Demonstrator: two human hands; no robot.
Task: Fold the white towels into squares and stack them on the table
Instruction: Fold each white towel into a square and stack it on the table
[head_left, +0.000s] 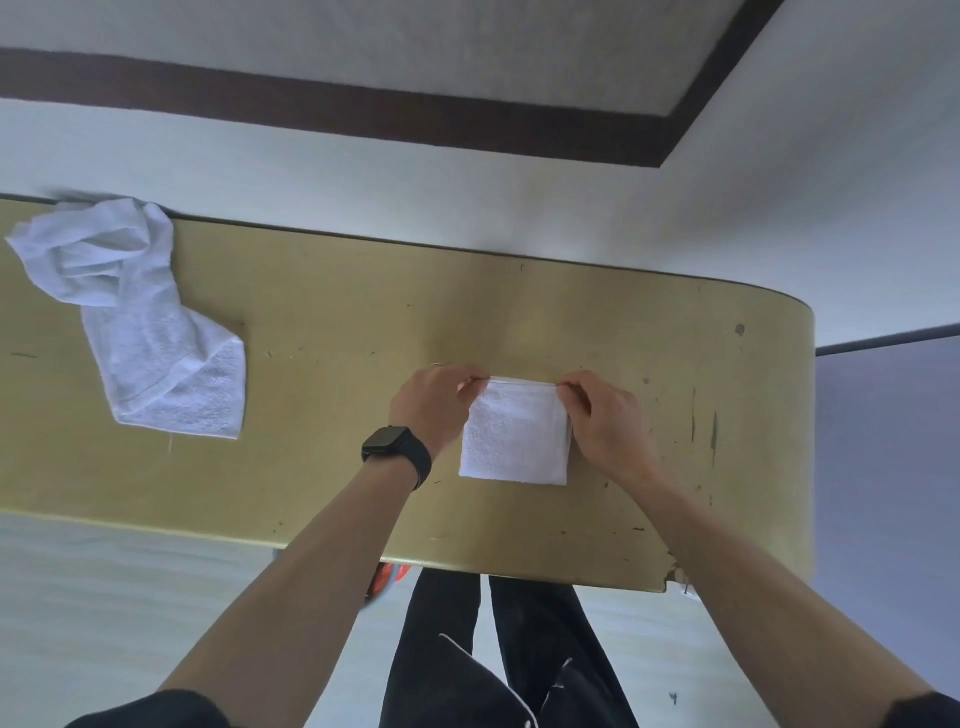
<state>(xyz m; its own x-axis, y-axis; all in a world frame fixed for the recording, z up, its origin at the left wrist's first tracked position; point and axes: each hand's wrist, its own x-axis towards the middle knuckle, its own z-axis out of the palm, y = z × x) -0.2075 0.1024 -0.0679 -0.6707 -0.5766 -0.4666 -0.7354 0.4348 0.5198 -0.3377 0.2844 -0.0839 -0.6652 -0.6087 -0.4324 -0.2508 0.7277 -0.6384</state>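
Left hand (439, 402) pinches far-left corner of folded white towel (514, 441), fingers curled. Right hand (605, 423) pinches far-right corner same way. Towel lies as small square on counter (363, 312), straight ahead of me, toward its right end. Step, by my read: last fold, lining up far edge. Next move calls for letting go, pressing flat, then long reach left for crumpled white towel (140, 322), well apart, by counter's back edge.
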